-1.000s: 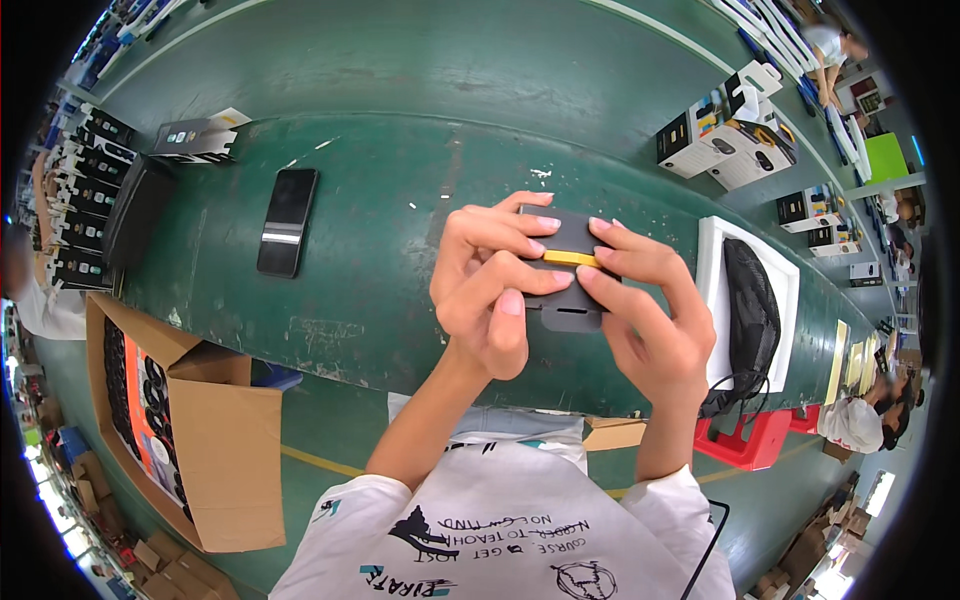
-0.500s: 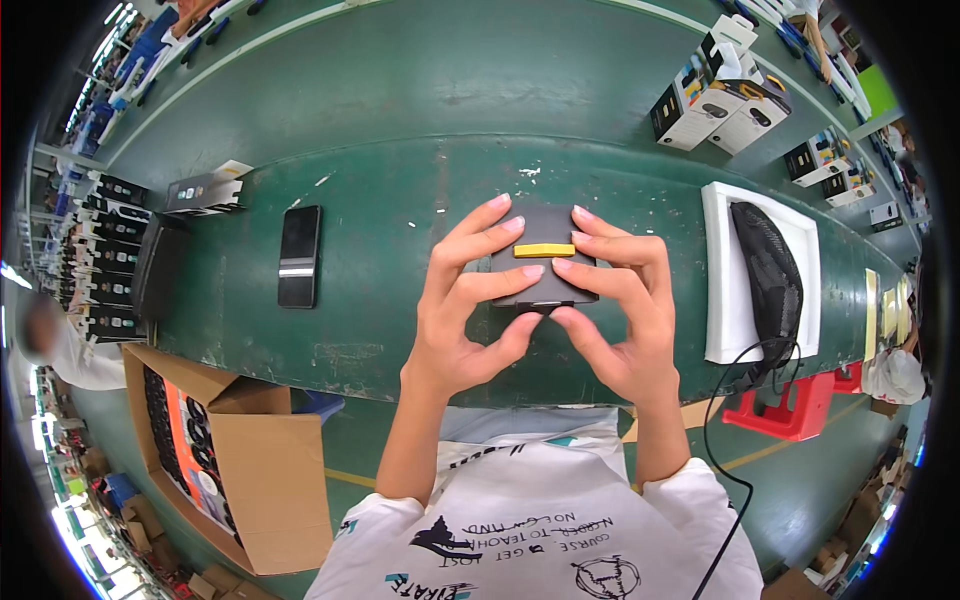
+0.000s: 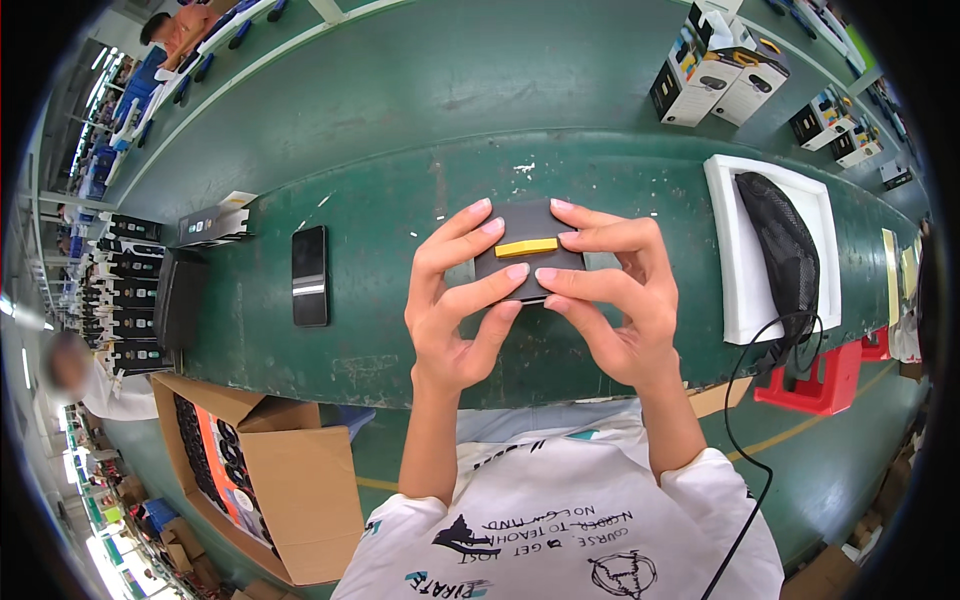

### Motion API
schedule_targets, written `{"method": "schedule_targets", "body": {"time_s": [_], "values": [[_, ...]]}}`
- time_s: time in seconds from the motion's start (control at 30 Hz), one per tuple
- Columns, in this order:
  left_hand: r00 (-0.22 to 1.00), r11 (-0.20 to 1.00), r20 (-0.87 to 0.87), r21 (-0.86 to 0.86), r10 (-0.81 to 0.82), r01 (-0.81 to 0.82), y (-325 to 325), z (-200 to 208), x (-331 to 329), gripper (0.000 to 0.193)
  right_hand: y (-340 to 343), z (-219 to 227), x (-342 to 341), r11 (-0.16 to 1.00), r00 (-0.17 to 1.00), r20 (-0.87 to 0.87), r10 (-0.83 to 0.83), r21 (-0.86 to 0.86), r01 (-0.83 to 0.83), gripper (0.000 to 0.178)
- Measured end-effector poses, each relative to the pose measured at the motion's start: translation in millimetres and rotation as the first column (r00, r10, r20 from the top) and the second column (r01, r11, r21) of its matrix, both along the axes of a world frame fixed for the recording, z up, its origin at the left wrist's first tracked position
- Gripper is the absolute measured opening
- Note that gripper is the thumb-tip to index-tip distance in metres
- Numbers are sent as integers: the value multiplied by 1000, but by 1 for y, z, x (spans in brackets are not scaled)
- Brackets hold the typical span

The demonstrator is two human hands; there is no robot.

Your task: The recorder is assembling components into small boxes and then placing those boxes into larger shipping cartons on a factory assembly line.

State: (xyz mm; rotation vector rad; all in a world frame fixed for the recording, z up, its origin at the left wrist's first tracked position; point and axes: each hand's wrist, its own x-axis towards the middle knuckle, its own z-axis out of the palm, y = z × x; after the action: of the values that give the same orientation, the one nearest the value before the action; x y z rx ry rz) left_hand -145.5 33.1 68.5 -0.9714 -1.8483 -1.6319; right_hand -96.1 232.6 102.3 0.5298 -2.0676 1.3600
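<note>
So your left hand (image 3: 445, 310) is pinching the left side of a dark box (image 3: 527, 220) with a yellow strip (image 3: 526, 247), and your right hand (image 3: 635, 305) pinches the right, thumbs by the near edge. It's right in front of you over the green counter (image 3: 400, 190), can't tell if touching. Black phone (image 3: 310, 276) off left, mesh pouch (image 3: 785, 245) in a white tray (image 3: 728, 250) right, printed cartons (image 3: 692, 95) farther back.

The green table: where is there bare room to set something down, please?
A wide bare patch lies between the phone and the left hand; a narrower one lies between the right hand and the white tray. The left end is crowded with black boxes; the tray holds a black bag.
</note>
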Motion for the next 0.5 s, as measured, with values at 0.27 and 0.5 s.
{"method": "schedule_targets", "body": {"time_s": [0.27, 0.5], "values": [[992, 998, -112, -36, -53, 49, 5, -21, -5, 24, 14, -17, -3, 994, 994, -45, 98, 61, -95, 42], [994, 997, -90, 34, 68, -65, 25, -34, -9, 30, 0, -39, -20, 973, 986, 18, 165, -169, -160, 54]]}}
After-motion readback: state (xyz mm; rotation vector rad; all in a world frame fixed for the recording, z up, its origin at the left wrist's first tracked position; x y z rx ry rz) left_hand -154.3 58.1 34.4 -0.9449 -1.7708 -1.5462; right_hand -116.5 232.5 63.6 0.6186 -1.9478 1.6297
